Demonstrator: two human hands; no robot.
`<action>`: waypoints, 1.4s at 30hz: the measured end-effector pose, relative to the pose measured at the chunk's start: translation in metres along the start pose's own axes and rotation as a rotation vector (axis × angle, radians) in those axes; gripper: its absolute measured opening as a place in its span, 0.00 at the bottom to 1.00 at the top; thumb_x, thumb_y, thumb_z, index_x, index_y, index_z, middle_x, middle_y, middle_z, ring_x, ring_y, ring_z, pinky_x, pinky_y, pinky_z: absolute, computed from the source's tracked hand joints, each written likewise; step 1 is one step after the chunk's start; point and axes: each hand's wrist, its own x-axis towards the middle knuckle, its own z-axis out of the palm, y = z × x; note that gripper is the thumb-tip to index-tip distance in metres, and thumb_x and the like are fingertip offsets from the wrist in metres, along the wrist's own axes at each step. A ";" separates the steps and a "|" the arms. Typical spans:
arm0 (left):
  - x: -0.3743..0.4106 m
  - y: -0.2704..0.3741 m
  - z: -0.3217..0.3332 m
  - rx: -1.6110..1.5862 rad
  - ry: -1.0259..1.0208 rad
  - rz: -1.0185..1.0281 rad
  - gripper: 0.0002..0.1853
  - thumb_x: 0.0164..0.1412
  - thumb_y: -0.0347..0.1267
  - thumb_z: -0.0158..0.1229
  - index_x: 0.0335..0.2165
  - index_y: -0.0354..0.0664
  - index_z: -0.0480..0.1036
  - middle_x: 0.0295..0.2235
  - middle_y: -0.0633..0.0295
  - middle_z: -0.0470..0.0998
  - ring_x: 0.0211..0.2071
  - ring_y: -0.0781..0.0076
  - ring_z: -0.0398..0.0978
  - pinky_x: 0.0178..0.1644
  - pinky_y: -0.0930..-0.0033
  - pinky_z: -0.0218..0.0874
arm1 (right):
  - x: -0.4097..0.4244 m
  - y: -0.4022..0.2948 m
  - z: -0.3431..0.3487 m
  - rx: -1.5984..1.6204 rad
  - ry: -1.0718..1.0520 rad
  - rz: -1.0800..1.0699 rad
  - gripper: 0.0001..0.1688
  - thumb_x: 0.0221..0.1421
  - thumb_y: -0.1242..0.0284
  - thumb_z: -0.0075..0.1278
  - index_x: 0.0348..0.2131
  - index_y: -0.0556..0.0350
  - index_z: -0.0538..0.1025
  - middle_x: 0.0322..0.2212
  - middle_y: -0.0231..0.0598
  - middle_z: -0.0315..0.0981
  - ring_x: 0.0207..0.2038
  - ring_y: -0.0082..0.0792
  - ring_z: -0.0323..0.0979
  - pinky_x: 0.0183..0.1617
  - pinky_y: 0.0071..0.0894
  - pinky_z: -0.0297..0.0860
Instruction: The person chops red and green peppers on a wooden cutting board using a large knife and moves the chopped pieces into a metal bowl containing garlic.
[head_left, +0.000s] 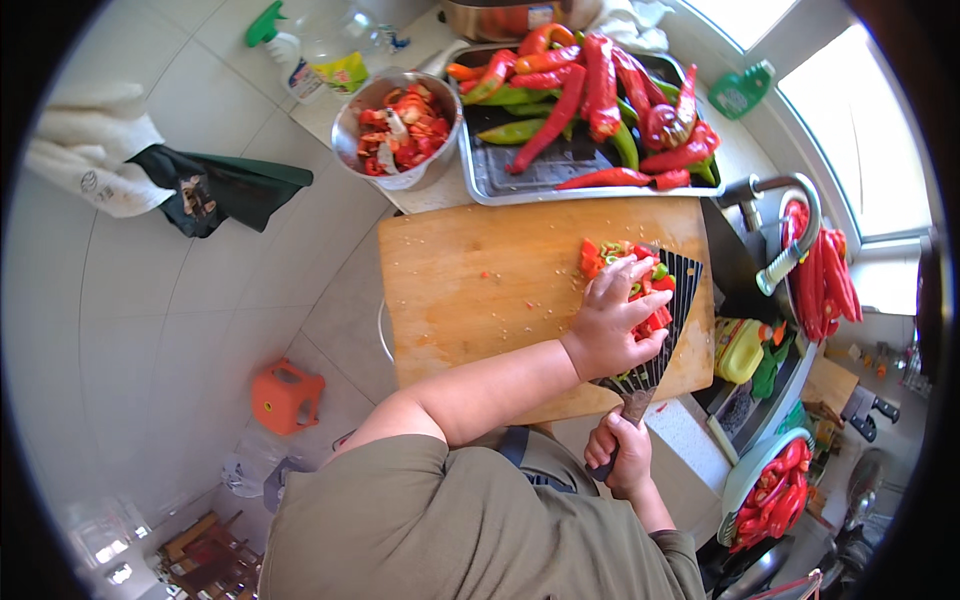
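My left hand (619, 322) lies palm down with spread fingers over chopped red and green peppers (592, 259), touching them. The pieces are gathered on and beside the broad blade of a cleaver-like kitchen tool (679, 292), dark with pale stripes. Whether those stripes are slots or ridges I cannot tell. My right hand (624, 450) grips its handle near the board's front edge, with the blade pointing away from me. Beneath is a wooden cutting board (450, 300) dotted with seeds and a few red scraps. My left hand hides some of the pieces.
Beyond the board stand a metal tray (517, 176) of whole peppers and a pot (349, 135) of cut red peppers. On the right are a faucet (795, 255), a yellow bottle (739, 349) and a basin (731, 487) of red peppers. An orange stool (285, 397) is on the floor.
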 end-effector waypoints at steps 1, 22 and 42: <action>0.011 -0.001 -0.010 0.013 0.033 0.020 0.25 0.43 0.34 0.69 0.44 0.47 0.77 0.54 0.49 0.67 0.56 0.43 0.64 0.62 0.46 0.55 | 0.002 -0.006 0.012 -0.026 -0.036 -0.010 0.09 0.62 0.69 0.47 0.30 0.49 0.63 0.13 0.31 0.53 0.12 0.28 0.55 0.16 0.31 0.59; 0.118 -0.193 -0.243 0.401 0.685 -0.287 0.18 0.59 0.38 0.60 0.44 0.41 0.78 0.53 0.44 0.70 0.57 0.49 0.66 0.61 0.54 0.57 | 0.156 -0.066 0.306 -0.556 -0.338 -0.053 0.12 0.59 0.70 0.53 0.28 0.49 0.64 0.16 0.28 0.61 0.14 0.23 0.60 0.17 0.28 0.60; 0.124 -0.183 -0.267 0.828 0.286 -0.009 0.11 0.58 0.35 0.56 0.39 0.45 0.79 0.50 0.59 0.77 0.55 0.57 0.71 0.63 0.42 0.51 | 0.132 -0.094 0.274 -0.794 -0.340 -0.215 0.13 0.60 0.67 0.53 0.33 0.56 0.66 0.14 0.31 0.64 0.12 0.23 0.61 0.16 0.25 0.59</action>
